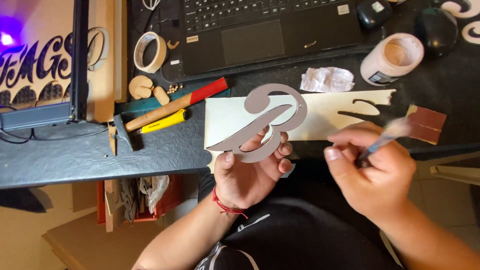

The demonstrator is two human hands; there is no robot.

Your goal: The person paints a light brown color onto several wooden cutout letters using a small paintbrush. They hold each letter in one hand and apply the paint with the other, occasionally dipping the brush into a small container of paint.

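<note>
Grey-painted and thin, the cut-out letter (pixel 270 120) reads as a flat sheet part, probably board or thin wood; I judge it light and fairly stiff across its broad strokes but fragile at the narrow curls and the pointed tail on its left.

Head view: the letter is held above the near edge of the counter (pixel 100 150), over a cream sheet (pixel 325 115) that carries a matching cut-out void. My left hand (pixel 250 175) is closed on the lower bowl of the letter, thumb on the face, fingers curled through and behind the lower loop. That is the correct hold: a wide stroke near the middle, never the thin scrolls. If the grey surface is wet paint, I judge it slippery and easily marked, so contact belongs at the edges.

My right hand (pixel 370 170) is closed around a brush (pixel 385 140), whose blurred bristle tip points up and right, well apart from the letter.

Near it stand an open jar (pixel 392 57) of pale paint and a crumpled tissue (pixel 327 79). A hammer (pixel 170 107), a yellow knife (pixel 162 121), a tape roll (pixel 149 51) and a laptop (pixel 260 35) lie further back.
</note>
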